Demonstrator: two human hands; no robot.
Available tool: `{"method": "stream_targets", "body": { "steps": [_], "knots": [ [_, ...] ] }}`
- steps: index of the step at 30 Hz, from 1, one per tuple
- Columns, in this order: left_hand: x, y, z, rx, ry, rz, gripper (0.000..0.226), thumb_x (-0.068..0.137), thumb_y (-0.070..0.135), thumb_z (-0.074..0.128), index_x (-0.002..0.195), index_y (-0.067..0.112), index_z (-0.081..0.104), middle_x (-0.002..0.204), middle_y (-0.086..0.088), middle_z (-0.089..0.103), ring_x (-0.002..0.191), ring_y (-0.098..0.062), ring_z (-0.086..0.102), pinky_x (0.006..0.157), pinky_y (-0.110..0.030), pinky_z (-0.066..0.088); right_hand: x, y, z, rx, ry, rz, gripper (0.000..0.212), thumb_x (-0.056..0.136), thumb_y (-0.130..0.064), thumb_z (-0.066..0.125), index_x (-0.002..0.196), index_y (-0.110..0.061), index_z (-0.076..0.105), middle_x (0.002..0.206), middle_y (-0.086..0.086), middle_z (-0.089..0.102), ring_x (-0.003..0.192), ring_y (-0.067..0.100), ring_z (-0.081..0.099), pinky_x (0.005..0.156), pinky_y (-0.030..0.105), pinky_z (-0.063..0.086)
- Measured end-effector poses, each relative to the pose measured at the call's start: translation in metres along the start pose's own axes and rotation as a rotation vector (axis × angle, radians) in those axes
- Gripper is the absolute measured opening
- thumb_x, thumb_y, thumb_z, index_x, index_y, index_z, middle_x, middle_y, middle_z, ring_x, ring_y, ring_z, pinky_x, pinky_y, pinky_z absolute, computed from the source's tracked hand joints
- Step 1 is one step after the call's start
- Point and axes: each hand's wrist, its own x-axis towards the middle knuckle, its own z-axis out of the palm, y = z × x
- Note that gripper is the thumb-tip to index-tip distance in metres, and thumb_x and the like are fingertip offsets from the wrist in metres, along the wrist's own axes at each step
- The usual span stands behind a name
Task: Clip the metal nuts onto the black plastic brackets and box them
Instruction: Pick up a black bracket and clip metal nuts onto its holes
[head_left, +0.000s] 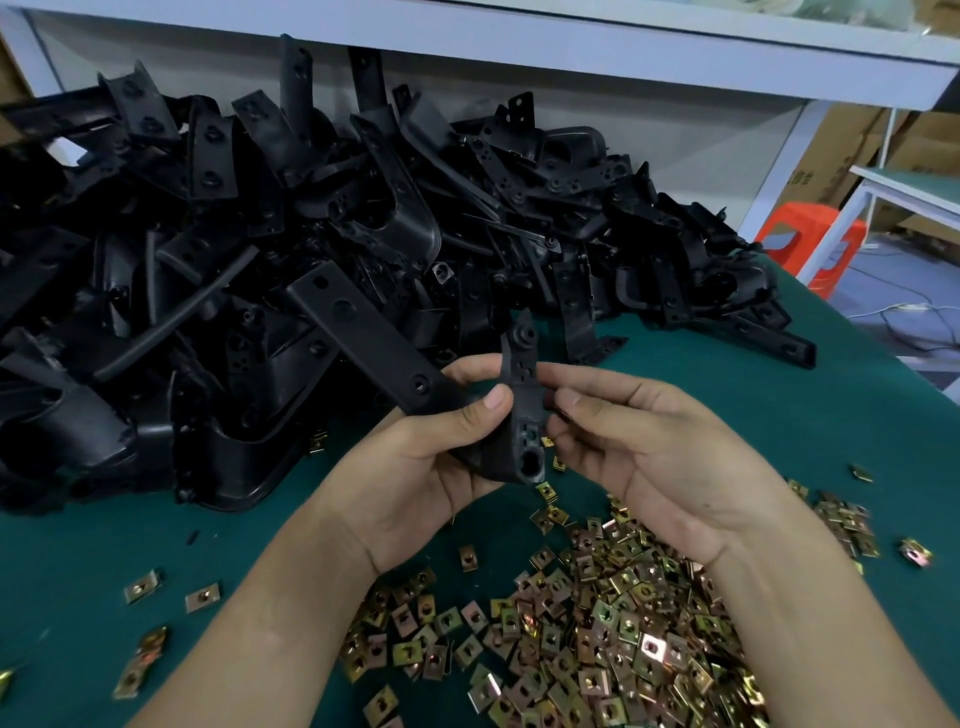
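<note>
one black plastic bracket (525, 400) stood nearly upright between the two hands, above the green table mat (78, 561) and just in front of the big pile of brackets (234, 234). the left hand (415, 467) was wrapped around the bracket's lower left side, its thumb pressed flat on the front face and its fingertips showing behind the upper part. a flat black arm with holes ran up and left out of that grip toward the pile. the right hand (654, 447) met the bracket from the other side, its forefinger and thumb nipped on the right edge about halfway up and its remaining fingers curled loosely beneath; whether a nut sat between those fingertips could not be told. the two hands were close together, parted only by the bracket. its rounded lower end, with a large hole, hung just above the far edge of the heap of metal nuts (623, 639), which spread under both wrists. counted: one bracket in hand, two hands on it; the piled brackets and the heaped brass-coloured nuts were each far too many to count. several stray nuts lay on the mat to the left, two of them side by side (141, 587). one orange plastic stool (810, 244) stood beyond the table's right corner.
</note>
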Motion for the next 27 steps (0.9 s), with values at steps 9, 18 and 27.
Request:
{"method": "stream_targets", "body": {
  "steps": [9, 18, 27],
  "knots": [
    [0.0009, -0.0004, -0.0006, 0.01, 0.006, -0.001, 0.03, 0.076, 0.02, 0.077, 0.106, 0.022, 0.078, 0.119, -0.013, 0.074, 0.104, -0.027, 0.073, 0.082, -0.036, 0.061, -0.0004, 0.0009, 0.0011, -0.079, 0.087, -0.029, 0.022, 0.073, -0.015, 0.072, 0.094, -0.009, 0.076, 0.08, 0.004, 0.074, 0.07, 0.009, 0.069, 0.069, 0.019, 0.058],
    [0.0012, -0.0009, -0.0009, 0.023, 0.003, -0.003, 0.03, 0.079, 0.018, 0.075, 0.109, 0.02, 0.076, 0.122, -0.014, 0.072, 0.106, -0.027, 0.071, 0.092, -0.041, 0.06, 0.0003, 0.0024, 0.0066, -0.041, 0.124, 0.004, 0.025, 0.069, -0.037, 0.075, 0.081, -0.017, 0.083, 0.069, -0.001, 0.068, 0.055, 0.002, 0.057, 0.054, 0.015, 0.051],
    [0.0022, -0.0026, -0.0034, 0.06, -0.013, -0.002, 0.038, 0.078, 0.021, 0.077, 0.115, 0.017, 0.074, 0.115, -0.012, 0.073, 0.105, -0.028, 0.07, 0.091, -0.043, 0.06, -0.0017, 0.0012, 0.0049, -0.011, 0.064, 0.0, 0.024, 0.074, -0.02, 0.072, 0.093, -0.008, 0.08, 0.076, 0.002, 0.067, 0.063, 0.005, 0.061, 0.06, 0.017, 0.054]
  ]
}}
